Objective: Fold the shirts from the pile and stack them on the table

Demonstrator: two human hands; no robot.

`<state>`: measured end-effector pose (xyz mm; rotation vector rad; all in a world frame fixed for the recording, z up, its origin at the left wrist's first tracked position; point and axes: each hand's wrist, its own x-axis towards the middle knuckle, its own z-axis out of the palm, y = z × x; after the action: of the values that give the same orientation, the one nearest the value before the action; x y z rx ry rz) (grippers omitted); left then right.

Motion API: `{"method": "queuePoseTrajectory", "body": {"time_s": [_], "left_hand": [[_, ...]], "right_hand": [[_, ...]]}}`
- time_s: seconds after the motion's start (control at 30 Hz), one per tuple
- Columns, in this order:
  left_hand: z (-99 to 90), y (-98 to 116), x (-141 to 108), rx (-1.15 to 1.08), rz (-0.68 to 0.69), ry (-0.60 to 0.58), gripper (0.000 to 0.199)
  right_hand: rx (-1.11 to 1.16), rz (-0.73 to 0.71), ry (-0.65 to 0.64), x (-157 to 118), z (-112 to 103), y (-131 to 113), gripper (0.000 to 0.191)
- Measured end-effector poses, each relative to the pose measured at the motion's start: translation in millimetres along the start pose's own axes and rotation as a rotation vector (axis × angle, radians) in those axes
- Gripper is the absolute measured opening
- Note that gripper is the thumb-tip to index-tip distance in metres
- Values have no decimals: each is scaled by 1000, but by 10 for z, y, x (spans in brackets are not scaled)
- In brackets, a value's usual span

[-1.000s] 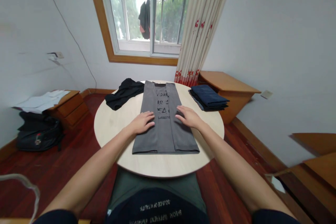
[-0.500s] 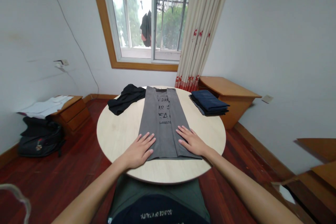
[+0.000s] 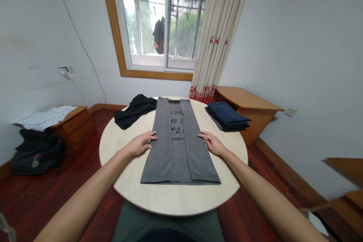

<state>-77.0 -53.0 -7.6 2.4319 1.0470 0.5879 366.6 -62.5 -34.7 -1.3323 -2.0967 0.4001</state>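
Note:
A grey T-shirt point(image 3: 178, 164) lies on the round table, both sides folded inward into a long strip. Black printed lettering shows in the gap between the folds. At its left edge, about halfway up, my left hand point(image 3: 141, 143) touches the cloth with its fingers stretched out and the thumb apart. Opposite it, my right hand point(image 3: 213, 143) rests its extended fingertips on the shirt's right edge. The cloth lies flat under both hands.
A crumpled black garment point(image 3: 133, 111) lies at the table's far left. Folded dark clothes point(image 3: 228, 115) are stacked at the far right of the round table point(image 3: 176, 200). Beyond stand a wooden desk point(image 3: 249, 98), a curtain point(image 3: 218, 34) and a window.
Both my hands have moved away from the shirt's near end, up to the middle of its side edges. The view has tilted slightly, and the shirt's near hem is now uncovered.

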Motion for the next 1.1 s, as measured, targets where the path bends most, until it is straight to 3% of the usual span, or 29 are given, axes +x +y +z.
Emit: {"method": "queuePoseTrajectory", "body": {"time_s": [0.17, 0.3, 0.47, 0.67, 0.8, 0.97, 1.03, 1.1], "left_hand": [[-3, -122, 294, 131, 61, -1, 36], [10, -77, 370, 153, 94, 16, 35], [41, 56, 207, 88, 107, -74, 34], [36, 278, -161, -73, 55, -52, 36], [-146, 678, -360, -160, 51, -164, 34], [-586, 1227, -492, -277, 107, -350, 26], [-766, 1308, -437, -362, 90, -385, 24], [-884, 1261, -265, -490, 24, -351, 26]], "right_hand": [[154, 31, -136, 129, -36, -62, 33], [215, 51, -201, 108, -87, -132, 31], [205, -14, -223, -19, -110, -255, 27], [185, -60, -163, -285, -167, -442, 32], [174, -46, -285, -484, -411, -835, 37], [323, -115, -558, -616, -889, -1548, 46], [376, -124, -643, -549, -1060, -1669, 47], [416, -97, -622, -373, -1161, -1610, 47]]}}
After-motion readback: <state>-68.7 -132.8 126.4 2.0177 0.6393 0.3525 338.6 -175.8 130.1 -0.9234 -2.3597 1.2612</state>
